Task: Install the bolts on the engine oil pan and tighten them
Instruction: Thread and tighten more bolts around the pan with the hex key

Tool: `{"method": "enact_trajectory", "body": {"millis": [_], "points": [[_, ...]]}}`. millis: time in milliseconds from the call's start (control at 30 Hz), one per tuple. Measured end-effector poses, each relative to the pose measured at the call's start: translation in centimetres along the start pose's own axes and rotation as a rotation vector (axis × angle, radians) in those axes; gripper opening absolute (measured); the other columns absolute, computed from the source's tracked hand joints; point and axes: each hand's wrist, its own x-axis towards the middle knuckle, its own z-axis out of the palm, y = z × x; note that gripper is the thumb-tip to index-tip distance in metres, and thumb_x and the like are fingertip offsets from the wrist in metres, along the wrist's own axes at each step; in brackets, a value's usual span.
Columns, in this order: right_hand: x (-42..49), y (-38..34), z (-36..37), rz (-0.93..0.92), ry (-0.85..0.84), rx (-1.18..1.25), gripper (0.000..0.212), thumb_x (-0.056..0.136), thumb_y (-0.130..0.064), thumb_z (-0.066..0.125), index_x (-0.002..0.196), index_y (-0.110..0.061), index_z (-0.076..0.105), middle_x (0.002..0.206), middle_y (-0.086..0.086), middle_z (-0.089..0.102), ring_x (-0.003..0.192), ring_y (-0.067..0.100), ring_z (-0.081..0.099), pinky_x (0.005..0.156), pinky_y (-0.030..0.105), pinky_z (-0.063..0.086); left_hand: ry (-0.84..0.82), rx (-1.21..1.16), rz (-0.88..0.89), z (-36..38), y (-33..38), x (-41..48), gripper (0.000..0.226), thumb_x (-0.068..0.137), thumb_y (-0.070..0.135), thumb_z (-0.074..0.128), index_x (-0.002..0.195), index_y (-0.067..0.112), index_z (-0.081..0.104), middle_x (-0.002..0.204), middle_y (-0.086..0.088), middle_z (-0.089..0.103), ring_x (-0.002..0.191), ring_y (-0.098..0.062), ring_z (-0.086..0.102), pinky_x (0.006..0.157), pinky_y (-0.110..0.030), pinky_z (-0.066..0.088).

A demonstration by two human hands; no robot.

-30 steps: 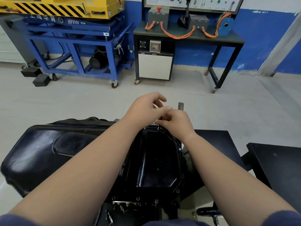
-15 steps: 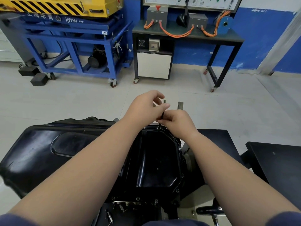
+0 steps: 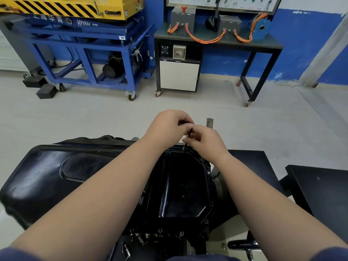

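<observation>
The black engine oil pan [image 3: 180,187] lies in front of me on the engine, with bolt heads along its near flange [image 3: 160,230]. A thin black tool [image 3: 188,137] stands upright at the pan's far corner, its tip on the flange there. My left hand [image 3: 169,127] is closed over the tool's top end. My right hand [image 3: 205,142] pinches the shaft lower down, just above the flange. Whatever sits under the tool's tip is hidden by my fingers.
A large black cover [image 3: 56,174] lies left of the pan. A black stand plate [image 3: 320,191] is at the right, a black handle [image 3: 243,243] at the bottom right. Across the floor stand a blue wheeled frame [image 3: 90,53] and a black bench with orange cables [image 3: 207,38].
Both hands have risen slightly on the upright tool at the far corner. My left hand's fingers have closed over its top, and the shaft now shows between my hands.
</observation>
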Motion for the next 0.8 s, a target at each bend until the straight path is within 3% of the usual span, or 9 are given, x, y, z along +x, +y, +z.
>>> {"method": "enact_trajectory", "body": {"millis": [67,167,267,333,400,500,633,700,800], "points": [[-0.1,-0.1,-0.5,-0.022,-0.071,-0.007,0.017,0.087,-0.009,0.062,0.099,-0.018,0.069,0.084,-0.022,0.064,0.081,-0.003,0.061,0.074,0.005,0.043,0.0,-0.007,0.005,0.1,-0.2,0.1,0.011,0.086,0.014,0.061,0.083,0.02,0.069,0.07,0.012,0.062,0.07,-0.006,0.06,0.07,-0.022,0.049],[-0.2,-0.2,-0.8,-0.023,-0.086,-0.01,0.017,0.087,-0.007,0.061,0.098,-0.013,0.073,0.091,-0.013,0.07,0.084,-0.008,0.06,0.077,0.002,0.041,0.032,-0.016,-0.001,0.3,-0.3,0.2,0.01,0.085,0.021,0.063,0.091,0.028,0.065,0.074,0.016,0.06,0.056,0.006,0.053,0.055,-0.004,0.038],[-0.2,-0.2,-0.5,0.004,-0.024,0.016,0.005,0.082,-0.013,0.069,0.085,-0.012,0.073,0.083,-0.008,0.072,0.074,-0.007,0.06,0.071,0.012,0.044,0.057,-0.034,-0.025,0.4,-0.2,0.3,0.019,0.084,0.031,0.065,0.102,0.031,0.057,0.08,0.016,0.061,0.062,0.004,0.053,0.06,-0.01,0.041],[-0.1,-0.3,-0.1,0.028,0.013,0.036,0.01,0.078,-0.015,0.073,0.083,-0.007,0.068,0.078,0.001,0.07,0.076,0.011,0.063,0.072,0.029,0.048,0.052,-0.019,-0.04,0.4,-0.2,0.2,0.02,0.083,0.034,0.066,0.101,0.029,0.058,0.082,0.015,0.062,0.066,0.001,0.054,0.063,-0.015,0.042],[0.0,-0.5,0.2,0.042,0.029,0.058,0.014,0.078,-0.016,0.074,0.086,-0.008,0.067,0.079,0.007,0.069,0.079,0.022,0.064,0.076,0.038,0.051,0.033,0.003,-0.028,0.3,-0.1,0.1,0.009,0.082,0.031,0.066,0.09,0.027,0.063,0.078,0.016,0.063,0.062,0.003,0.054,0.058,-0.013,0.039],[0.1,-0.5,0.4,0.04,0.057,0.075,0.01,0.077,-0.017,0.075,0.084,-0.016,0.067,0.079,0.003,0.069,0.078,0.017,0.064,0.077,0.037,0.052,0.014,0.026,0.001,0.2,0.0,-0.1,0.007,0.082,0.027,0.065,0.074,0.028,0.066,0.068,0.017,0.062,0.054,0.009,0.051,0.051,-0.006,0.034],[0.2,-0.3,0.7,0.022,0.081,0.054,0.011,0.079,-0.018,0.074,0.082,-0.013,0.065,0.077,0.006,0.066,0.074,0.02,0.06,0.074,0.04,0.051,0.055,0.041,-0.051,0.1,0.1,-0.1,0.009,0.082,0.032,0.065,0.087,0.025,0.067,0.08,0.014,0.064,0.071,0.001,0.056,0.064,-0.014,0.041],[0.2,-0.3,0.7,0.026,0.084,0.05,0.011,0.079,-0.018,0.073,0.084,-0.012,0.066,0.08,0.005,0.068,0.078,0.02,0.062,0.076,0.04,0.051,0.042,0.054,-0.071,0.0,0.2,-0.2,0.009,0.081,0.032,0.066,0.084,0.024,0.068,0.079,0.013,0.065,0.078,-0.005,0.06,0.065,-0.015,0.042],[-0.1,-0.3,0.8,0.025,0.085,0.039,0.01,0.079,-0.019,0.072,0.083,-0.011,0.066,0.081,0.002,0.069,0.081,0.02,0.063,0.076,0.038,0.051,0.02,0.09,-0.076,-0.2,0.5,-0.5,0.008,0.081,0.03,0.069,0.083,0.023,0.072,0.071,0.015,0.062,0.073,-0.003,0.058,0.062,-0.013,0.042]]}}
